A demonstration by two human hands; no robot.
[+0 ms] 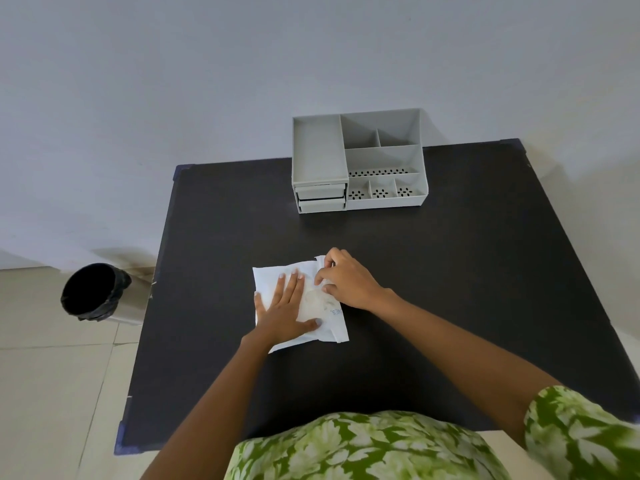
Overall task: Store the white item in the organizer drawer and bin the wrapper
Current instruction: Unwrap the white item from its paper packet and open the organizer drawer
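Bin (92, 292): one is seen, on the tiled floor left of the surface, lined with a black bag; its inside is lost in darkness.
Surface (467, 271): one dark top is seen; its near edge is hidden behind the green patterned clothing, and its near right corner is cut off by the sleeve.
Left hand (284, 308): it is laid flat, fingers spread and apart, pressed down on the white package; nothing is gripped by it.
White package (273, 278): one is counted, lying on the surface near its middle, well apart from the organizer. Much of it is covered by the two hands. The wrapper and the white item inside cannot be told apart clearly; a small blue print near the right edge is too small to be read.
Right hand (348, 280): its fingertips are pinched together on the package's upper right edge, where a flap is lifted.
Organizer (358, 161): one grey unit is set at the far edge of the surface. Two drawers (321, 199) are counted at its left front, both pushed in; their contents are hidden. Several open compartments are seen on top, some with perforated floors.
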